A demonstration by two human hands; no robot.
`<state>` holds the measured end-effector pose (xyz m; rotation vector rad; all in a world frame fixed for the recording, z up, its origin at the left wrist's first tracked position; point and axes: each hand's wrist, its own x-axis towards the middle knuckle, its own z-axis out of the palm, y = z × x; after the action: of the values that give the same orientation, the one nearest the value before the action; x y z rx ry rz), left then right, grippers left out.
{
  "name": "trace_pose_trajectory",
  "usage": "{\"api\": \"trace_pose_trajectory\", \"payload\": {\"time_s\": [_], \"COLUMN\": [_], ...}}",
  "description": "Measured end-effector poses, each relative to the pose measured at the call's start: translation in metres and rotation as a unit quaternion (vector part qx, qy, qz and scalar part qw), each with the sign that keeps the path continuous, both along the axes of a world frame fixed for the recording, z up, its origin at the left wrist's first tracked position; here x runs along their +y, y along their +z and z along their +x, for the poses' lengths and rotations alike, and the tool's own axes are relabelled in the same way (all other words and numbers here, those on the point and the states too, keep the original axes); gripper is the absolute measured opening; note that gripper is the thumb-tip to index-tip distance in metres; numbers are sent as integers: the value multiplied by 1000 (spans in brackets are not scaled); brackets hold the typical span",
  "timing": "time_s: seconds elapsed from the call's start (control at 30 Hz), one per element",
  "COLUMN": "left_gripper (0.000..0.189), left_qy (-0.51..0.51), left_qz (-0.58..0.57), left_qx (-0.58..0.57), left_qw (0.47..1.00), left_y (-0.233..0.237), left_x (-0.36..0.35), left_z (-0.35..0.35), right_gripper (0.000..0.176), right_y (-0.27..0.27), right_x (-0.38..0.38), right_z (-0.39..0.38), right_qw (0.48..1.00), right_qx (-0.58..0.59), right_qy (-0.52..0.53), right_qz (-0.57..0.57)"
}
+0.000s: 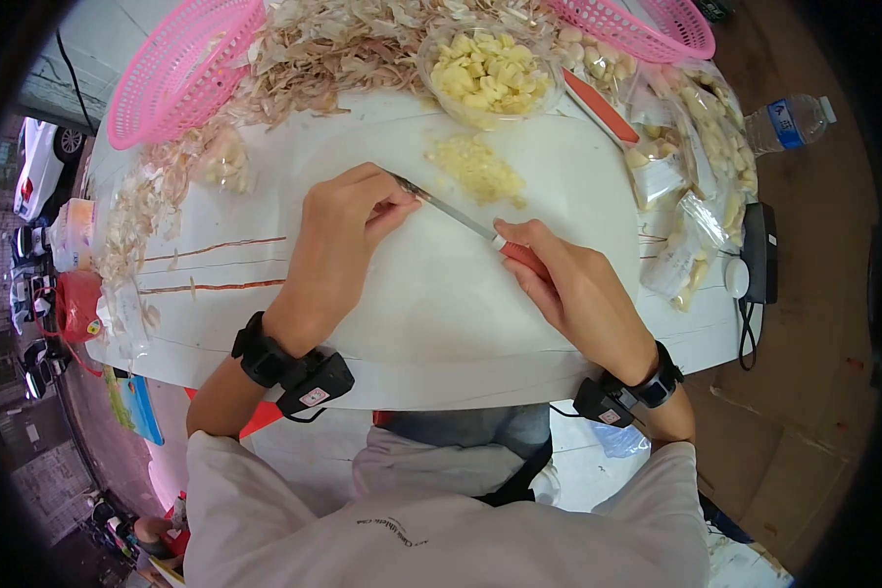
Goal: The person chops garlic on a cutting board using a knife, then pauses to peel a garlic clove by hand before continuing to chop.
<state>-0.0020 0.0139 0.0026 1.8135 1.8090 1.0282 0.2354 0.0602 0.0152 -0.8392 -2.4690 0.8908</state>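
- R hand (590, 294): closed round red handle of knife (459, 216), thumb & fingers wrapped, grip firm to the eye
- L hand (335, 225): fingers bent & drawn in, thumb close to fingertips, at far end of blade; can't tell if it pinches the blade or only rests against it
- Knife: held above white board (431, 314), btwn both hands, blade running from R hand up to L fingertips, i.e. slanting away to the left
- Chopped garlic (475, 169): loose pale heap on board, just beyond blade, nr both hands, touching neither
- Board: lies on white counter (206, 328), which shows reddish-brown streaks L of board
- Clear bowl (480, 122): at far edge of board, holds peeled cloves (490, 73), filled approx to rim
- Dry skins (328, 54): big heap L of bowl, trailing down L side of counter
- Pink basket (171, 78) far L; 2nd pink basket (647, 37) far R
- Orange-red flat item (600, 108): R of bowl, lying aslant; type n/c
- Clear bags (701, 147) w/ cloves: grouped along R side, nr water bottle (782, 125)
- Black box (760, 255) w/ cable: R edge of counter
- Both wrists: black strap-on units (314, 382), one per arm, well clear of blade
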Motion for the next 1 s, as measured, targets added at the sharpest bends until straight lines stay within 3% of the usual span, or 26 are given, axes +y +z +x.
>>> {"api": "trace_pose_trajectory", "payload": {"time_s": [1.0], "left_gripper": [9], "left_qy": [0], "left_qz": [7], "left_qx": [23], "left_qw": [1000], "left_y": [-1], "left_x": [-1], "left_z": [1], "right_gripper": [27], "right_y": [-4], "right_x": [2], "right_z": [-1], "right_qw": [999], "right_qx": [5], "right_qy": [10], "right_qz": [33]}}
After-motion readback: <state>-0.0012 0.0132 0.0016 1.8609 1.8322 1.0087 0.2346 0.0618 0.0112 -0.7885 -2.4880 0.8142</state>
